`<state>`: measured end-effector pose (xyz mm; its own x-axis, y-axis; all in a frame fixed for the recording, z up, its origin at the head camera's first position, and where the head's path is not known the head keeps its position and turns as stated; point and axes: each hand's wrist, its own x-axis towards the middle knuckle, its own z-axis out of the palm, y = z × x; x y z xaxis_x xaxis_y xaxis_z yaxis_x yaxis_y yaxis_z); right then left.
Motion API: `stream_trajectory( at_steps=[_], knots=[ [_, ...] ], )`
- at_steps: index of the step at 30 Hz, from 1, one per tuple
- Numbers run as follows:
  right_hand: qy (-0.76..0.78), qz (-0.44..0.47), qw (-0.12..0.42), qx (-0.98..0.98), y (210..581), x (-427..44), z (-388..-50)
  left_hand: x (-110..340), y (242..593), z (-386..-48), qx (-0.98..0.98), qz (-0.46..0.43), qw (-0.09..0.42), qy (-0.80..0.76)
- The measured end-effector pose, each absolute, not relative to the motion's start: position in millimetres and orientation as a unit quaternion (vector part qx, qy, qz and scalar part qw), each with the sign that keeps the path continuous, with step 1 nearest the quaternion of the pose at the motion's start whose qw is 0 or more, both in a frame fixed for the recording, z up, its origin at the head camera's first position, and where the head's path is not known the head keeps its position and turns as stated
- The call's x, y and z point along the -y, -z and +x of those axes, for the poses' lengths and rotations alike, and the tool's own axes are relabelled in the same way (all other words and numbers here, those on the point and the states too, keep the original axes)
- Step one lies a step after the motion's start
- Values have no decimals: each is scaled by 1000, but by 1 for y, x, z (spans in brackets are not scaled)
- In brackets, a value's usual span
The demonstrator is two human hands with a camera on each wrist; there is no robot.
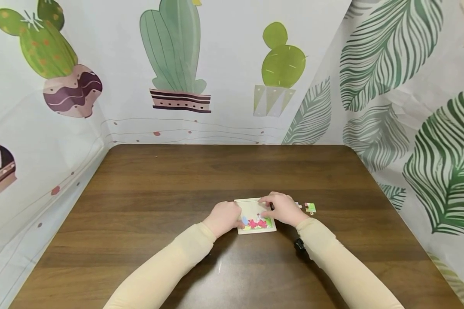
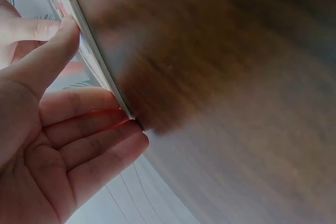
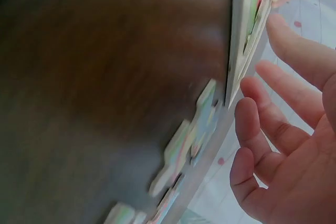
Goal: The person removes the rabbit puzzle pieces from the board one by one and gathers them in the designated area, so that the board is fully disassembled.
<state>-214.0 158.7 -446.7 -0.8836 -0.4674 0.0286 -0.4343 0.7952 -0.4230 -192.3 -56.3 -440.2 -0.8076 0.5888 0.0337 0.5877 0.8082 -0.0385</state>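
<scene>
A small jigsaw puzzle tray (image 1: 257, 231) with a pale frame lies flat on the table. Colourful pieces with pink flowers (image 1: 257, 223) fill its lower part, and its upper part is pale. My left hand (image 1: 225, 216) rests against the tray's left edge; in the left wrist view the thumb (image 2: 64, 38) lies on the frame and the other fingers extend along the side. Over the tray's right side hovers my right hand (image 1: 285, 209), its fingers loosely bent. In the right wrist view nothing shows between those fingers (image 3: 283, 129).
Right of the tray lie loose puzzle pieces, one green and pink piece (image 1: 310, 207) among them; several pieces (image 3: 178, 150) show on the tabletop in the right wrist view. A brown wooden table (image 1: 170, 180) meets a wall covering (image 1: 232, 77) printed with cacti and leaves.
</scene>
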Motion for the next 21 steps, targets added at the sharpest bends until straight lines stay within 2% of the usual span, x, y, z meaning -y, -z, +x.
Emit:
stream_trajectory(
  at_steps=[21],
  knots=[
    [221, -248, 58, -942, 447, -151, -211, 56, 439, -192, 949, -314, 30, -11]
  ],
)
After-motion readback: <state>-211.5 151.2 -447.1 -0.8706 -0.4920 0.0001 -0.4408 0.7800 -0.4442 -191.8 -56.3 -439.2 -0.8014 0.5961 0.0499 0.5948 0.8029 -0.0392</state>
